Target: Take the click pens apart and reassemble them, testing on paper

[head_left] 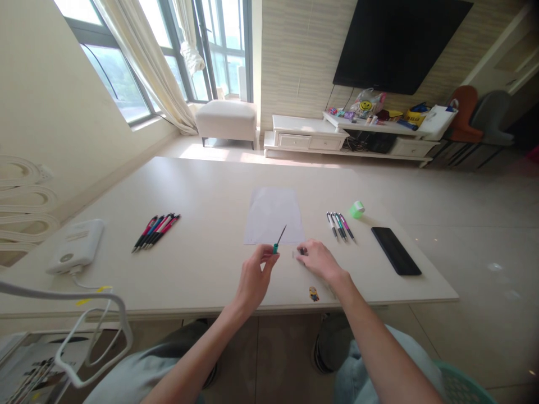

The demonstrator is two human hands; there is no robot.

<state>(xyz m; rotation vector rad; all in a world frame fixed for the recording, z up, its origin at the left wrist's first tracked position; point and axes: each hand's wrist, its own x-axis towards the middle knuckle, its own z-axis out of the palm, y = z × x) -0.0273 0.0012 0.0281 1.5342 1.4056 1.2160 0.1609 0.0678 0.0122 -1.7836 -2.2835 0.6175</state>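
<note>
My left hand (257, 275) is closed in a pinch around a teal pen part (275, 247), with a thin dark refill-like rod (282, 234) slanting up from it over the paper. Fingertips of my right hand (318, 259) are closed on a small dark piece (302, 251), low over the table or touching it. A small clear bit (293, 255) shows beside those fingers; its kind is too small to make out. Just beyond both hands lies a white sheet of paper (274, 210). Nearer the front edge is a minion sticker (314, 294).
Several click pens (155, 231) lie in a row at left, and several more (340, 225) at right. A green-and-white small container (357, 209) and a black phone (396, 251) are farther right. A white device (78, 247) with a cable and a curved lamp-like arm (84, 294) occupy the left side.
</note>
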